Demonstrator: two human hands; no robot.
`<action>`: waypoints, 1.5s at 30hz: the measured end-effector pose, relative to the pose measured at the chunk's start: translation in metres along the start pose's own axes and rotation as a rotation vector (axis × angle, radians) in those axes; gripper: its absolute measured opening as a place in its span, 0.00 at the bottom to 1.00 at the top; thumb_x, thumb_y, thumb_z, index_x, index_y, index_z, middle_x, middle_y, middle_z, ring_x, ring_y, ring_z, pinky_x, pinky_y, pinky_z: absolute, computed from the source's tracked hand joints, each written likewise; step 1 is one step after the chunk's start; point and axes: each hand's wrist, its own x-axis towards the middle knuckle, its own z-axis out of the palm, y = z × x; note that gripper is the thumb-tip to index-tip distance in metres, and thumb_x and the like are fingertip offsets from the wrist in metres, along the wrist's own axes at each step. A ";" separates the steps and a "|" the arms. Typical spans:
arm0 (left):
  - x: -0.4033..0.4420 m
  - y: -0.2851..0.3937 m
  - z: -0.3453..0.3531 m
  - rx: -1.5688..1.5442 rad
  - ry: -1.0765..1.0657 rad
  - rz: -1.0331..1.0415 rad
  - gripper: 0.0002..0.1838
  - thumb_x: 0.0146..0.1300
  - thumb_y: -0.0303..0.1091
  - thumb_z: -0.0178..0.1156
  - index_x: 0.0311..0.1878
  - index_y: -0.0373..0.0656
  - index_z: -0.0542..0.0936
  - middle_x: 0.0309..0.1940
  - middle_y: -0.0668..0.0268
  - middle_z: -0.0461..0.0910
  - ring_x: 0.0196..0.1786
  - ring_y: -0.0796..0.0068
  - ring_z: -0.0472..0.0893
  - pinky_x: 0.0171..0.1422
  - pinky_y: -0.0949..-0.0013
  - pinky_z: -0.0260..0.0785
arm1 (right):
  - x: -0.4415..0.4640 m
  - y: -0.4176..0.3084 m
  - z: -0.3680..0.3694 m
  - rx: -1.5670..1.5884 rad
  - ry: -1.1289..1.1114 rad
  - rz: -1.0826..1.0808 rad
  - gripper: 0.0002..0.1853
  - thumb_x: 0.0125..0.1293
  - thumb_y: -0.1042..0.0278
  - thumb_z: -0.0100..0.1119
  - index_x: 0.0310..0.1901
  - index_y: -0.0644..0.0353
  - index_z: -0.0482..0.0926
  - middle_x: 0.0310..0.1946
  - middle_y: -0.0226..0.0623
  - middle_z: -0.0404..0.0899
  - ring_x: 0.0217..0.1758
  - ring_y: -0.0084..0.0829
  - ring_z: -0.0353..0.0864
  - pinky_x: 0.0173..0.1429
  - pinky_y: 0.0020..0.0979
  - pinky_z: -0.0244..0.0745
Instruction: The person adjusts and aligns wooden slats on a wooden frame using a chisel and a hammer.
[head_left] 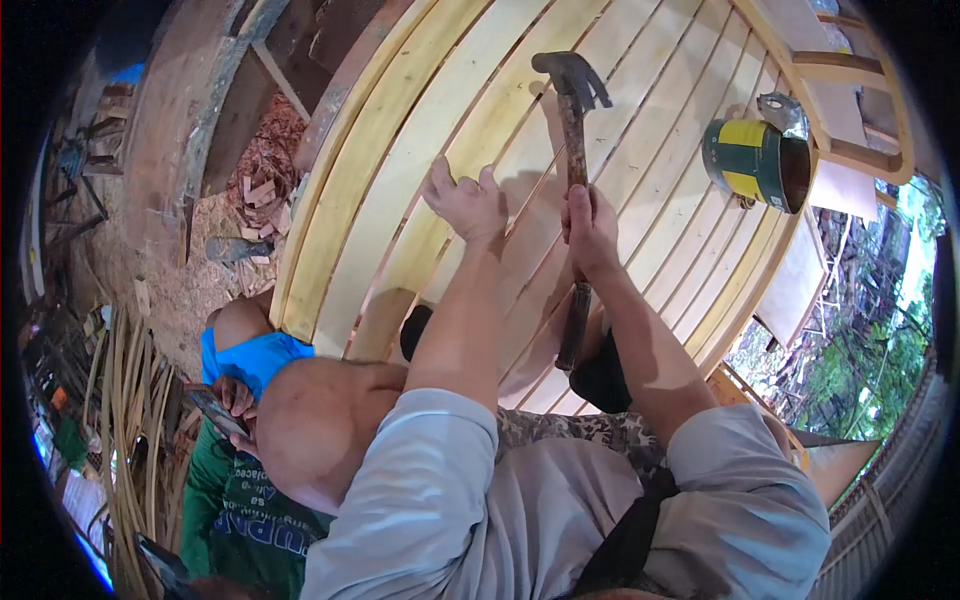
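Note:
My right hand (592, 228) is closed round the wooden handle of a claw hammer (574, 130). The hammer's dark metal head points away from me, above the slats, and its handle end sticks out below my fist. My left hand (468, 205) is just to the left, over the pale wooden slats (400, 200). Its fingers are partly bent, with the thumb apart from them, and I see nothing held there. Whether that hand touches the wood I cannot tell. Small nail marks dot the slatted surface.
A green and yellow can (745, 160) stands on the slats at right, beside a wooden frame (850, 75). A person in a green shirt (250, 510) sits close at my left, holding a phone (215, 408). Wood shavings (280, 150) and thin wooden strips (130, 430) lie at left.

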 end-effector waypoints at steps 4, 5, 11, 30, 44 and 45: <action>-0.001 -0.007 0.017 -0.071 0.106 -0.002 0.19 0.56 0.39 0.69 0.25 0.27 0.83 0.66 0.48 0.71 0.71 0.40 0.60 0.76 0.43 0.53 | 0.007 -0.001 0.004 -0.051 -0.003 -0.024 0.23 0.79 0.49 0.51 0.40 0.65 0.78 0.24 0.29 0.73 0.28 0.22 0.71 0.33 0.30 0.69; -0.004 -0.011 0.019 -0.065 0.122 0.004 0.19 0.56 0.38 0.69 0.25 0.27 0.83 0.66 0.47 0.71 0.70 0.40 0.60 0.76 0.42 0.53 | 0.005 -0.003 0.004 -0.068 -0.011 0.006 0.23 0.79 0.49 0.51 0.40 0.65 0.78 0.24 0.29 0.72 0.28 0.22 0.71 0.33 0.31 0.69; -0.001 0.002 0.008 0.022 0.033 0.020 0.18 0.56 0.37 0.66 0.26 0.26 0.83 0.66 0.46 0.70 0.71 0.38 0.59 0.77 0.41 0.51 | 0.013 0.002 0.008 -0.192 -0.021 0.002 0.24 0.78 0.47 0.52 0.41 0.66 0.77 0.23 0.29 0.72 0.28 0.23 0.71 0.34 0.31 0.69; -0.002 -0.006 0.010 0.121 0.035 0.094 0.18 0.59 0.38 0.68 0.26 0.27 0.85 0.70 0.50 0.67 0.72 0.41 0.57 0.78 0.43 0.50 | 0.001 -0.030 -0.011 0.002 -0.101 -0.414 0.24 0.78 0.45 0.49 0.41 0.63 0.77 0.24 0.28 0.71 0.27 0.21 0.70 0.30 0.28 0.64; 0.001 0.015 0.001 0.200 -0.018 0.080 0.20 0.62 0.38 0.66 0.30 0.24 0.85 0.70 0.50 0.65 0.70 0.44 0.59 0.75 0.45 0.56 | 0.067 0.007 -0.049 -0.654 -0.150 -0.154 0.33 0.75 0.38 0.48 0.40 0.69 0.82 0.28 0.56 0.80 0.36 0.49 0.84 0.44 0.46 0.76; 0.000 0.018 -0.003 0.200 -0.043 0.040 0.20 0.63 0.38 0.65 0.33 0.24 0.85 0.71 0.49 0.64 0.70 0.44 0.60 0.75 0.45 0.56 | 0.069 0.006 -0.054 -0.638 -0.128 -0.150 0.33 0.75 0.38 0.48 0.40 0.69 0.82 0.28 0.56 0.80 0.36 0.49 0.84 0.44 0.46 0.76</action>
